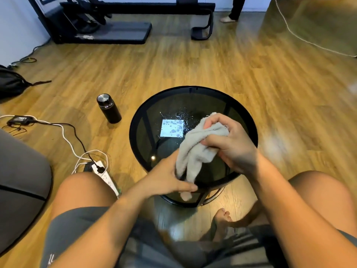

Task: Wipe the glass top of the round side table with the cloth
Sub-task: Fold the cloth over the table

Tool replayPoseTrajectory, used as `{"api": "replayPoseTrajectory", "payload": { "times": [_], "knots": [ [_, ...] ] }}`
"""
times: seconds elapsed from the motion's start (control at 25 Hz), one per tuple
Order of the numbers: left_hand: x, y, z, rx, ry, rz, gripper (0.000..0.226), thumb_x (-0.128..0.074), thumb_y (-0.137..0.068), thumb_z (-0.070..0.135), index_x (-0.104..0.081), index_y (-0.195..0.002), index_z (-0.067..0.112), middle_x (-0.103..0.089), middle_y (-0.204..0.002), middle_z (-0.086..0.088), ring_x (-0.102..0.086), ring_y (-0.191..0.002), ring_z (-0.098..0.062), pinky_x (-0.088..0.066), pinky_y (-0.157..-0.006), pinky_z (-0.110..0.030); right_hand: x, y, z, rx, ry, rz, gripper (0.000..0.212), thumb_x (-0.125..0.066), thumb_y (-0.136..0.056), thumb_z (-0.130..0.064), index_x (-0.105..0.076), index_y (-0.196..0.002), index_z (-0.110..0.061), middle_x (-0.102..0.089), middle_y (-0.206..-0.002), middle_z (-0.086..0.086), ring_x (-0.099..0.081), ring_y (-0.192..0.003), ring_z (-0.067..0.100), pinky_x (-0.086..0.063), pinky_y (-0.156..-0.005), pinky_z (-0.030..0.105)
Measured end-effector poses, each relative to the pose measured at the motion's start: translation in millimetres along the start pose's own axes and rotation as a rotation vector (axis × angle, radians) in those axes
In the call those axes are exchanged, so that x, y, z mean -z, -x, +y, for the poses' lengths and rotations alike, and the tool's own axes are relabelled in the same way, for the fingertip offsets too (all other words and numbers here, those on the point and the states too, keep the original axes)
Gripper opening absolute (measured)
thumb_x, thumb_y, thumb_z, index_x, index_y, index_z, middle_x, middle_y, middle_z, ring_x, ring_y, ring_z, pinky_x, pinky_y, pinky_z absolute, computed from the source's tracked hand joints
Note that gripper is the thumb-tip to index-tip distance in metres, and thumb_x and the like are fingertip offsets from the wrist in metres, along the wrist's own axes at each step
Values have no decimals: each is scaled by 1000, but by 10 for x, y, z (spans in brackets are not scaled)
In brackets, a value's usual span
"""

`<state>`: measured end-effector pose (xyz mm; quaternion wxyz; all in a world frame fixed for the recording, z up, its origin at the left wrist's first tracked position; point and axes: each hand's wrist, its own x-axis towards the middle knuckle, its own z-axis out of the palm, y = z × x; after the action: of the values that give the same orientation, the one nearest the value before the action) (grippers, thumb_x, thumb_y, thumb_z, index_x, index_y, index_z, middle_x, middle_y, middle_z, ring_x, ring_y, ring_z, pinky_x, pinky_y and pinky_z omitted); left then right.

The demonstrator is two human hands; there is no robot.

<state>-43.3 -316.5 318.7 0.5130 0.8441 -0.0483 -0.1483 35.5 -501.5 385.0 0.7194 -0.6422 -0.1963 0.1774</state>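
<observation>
Knees and grey shorts fill the bottom of my view, both forearms running up from them. Left hand [166, 178] is clenched on the lower tail of the pale grey terry cloth [195, 151], thumb pressed across it at the near rim; its other fingers are hidden behind the fabric. Right hand [229, 144] grips the bunched upper end, fingers curled over the top. Cloth hangs between the two hands above the round side table with dark smoked-glass top and black rim [135, 132]; can't tell if any part of it touches the glass. Lowest corner dangles past the near edge.

Water droplets [174, 126] sit on the glass left of the cloth, partly over a bright square reflection. Table legs only show dimly through the glass, near part blocked by hands.

Black cylindrical flask with brushed metal lid [109, 108] stands on the wood floor, near the table's left side, not touching. White power strip [105, 176] partly hidden behind my left knee. Bare foot [222, 219] under the table, blurred
</observation>
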Motion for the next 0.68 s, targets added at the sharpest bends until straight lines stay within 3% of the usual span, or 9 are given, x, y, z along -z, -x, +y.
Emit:
{"api": "replayPoseTrajectory", "payload": {
  "times": [0.12,0.2,0.28,0.36,0.48,0.56,0.64,0.68],
  "knots": [
    [-360,-147,99,133,363,180,29,-79,-82,16,-70,-109,15,-76,-102,0,-71,-98,-12,-56,-94,-36,-41,-95,-83,-12,-231,54,28,-61,-69,10,-61,-77,-16,-60,-80,3,-60,-70,15,-49,-59,25],
    [-407,-192,112,226,601,231,24,-72,-87,8,-69,-111,13,-76,-106,-12,-72,-103,-22,-56,-95,-38,86,-99,-108,0,-361,176,26,-60,-71,10,-59,-83,-14,-61,-82,6,-62,-69,15,-51,-58,25],
    [-342,-173,123,193,693,238,30,-67,-88,-1,-63,-116,10,-72,-110,-20,-71,-101,-29,-59,-86,-37,294,-41,-72,-6,-467,331,26,-58,-80,12,-57,-86,-13,-61,-86,8,-64,-72,15,-54,-59,24],
    [-188,-127,107,118,581,288,32,-67,-88,-2,-56,-116,11,-69,-112,-17,-72,-93,-26,-59,-75,-31,546,43,33,-63,-503,480,26,-56,-85,11,-59,-86,-15,-63,-85,8,-65,-74,15,-57,-61,24],
    [93,-73,0,-97,8,369,32,-73,-85,10,-54,-109,22,-64,-104,3,-65,-87,-14,-55,-73,-29,790,162,197,-197,-379,568,28,-53,-85,9,-62,-80,-16,-63,-79,6,-65,-68,15,-56,-56,23],
    [183,-94,-111,-157,-276,306,34,-70,-84,10,-54,-109,26,-60,-104,7,-59,-91,-10,-51,-75,-29,835,232,325,-339,-210,539,27,-53,-85,6,-63,-78,-17,-62,-81,6,-64,-64,14,-54,-51,21],
    [108,-126,-193,-8,-272,248,24,-66,-87,14,-56,-107,24,-65,-97,3,-61,-84,-11,-52,-72,-35,809,236,408,-328,-69,593,26,-55,-82,2,-64,-75,-21,-60,-87,7,-63,-73,18,-53,-56,25],
    [14,-140,-169,120,-111,267,17,-63,-89,17,-58,-105,20,-69,-93,-2,-65,-81,-17,-55,-72,-41,737,221,391,-253,-1,656,26,-58,-78,-1,-64,-73,-25,-59,-89,6,-60,-79,20,-50,-60,30]
  ]
}}
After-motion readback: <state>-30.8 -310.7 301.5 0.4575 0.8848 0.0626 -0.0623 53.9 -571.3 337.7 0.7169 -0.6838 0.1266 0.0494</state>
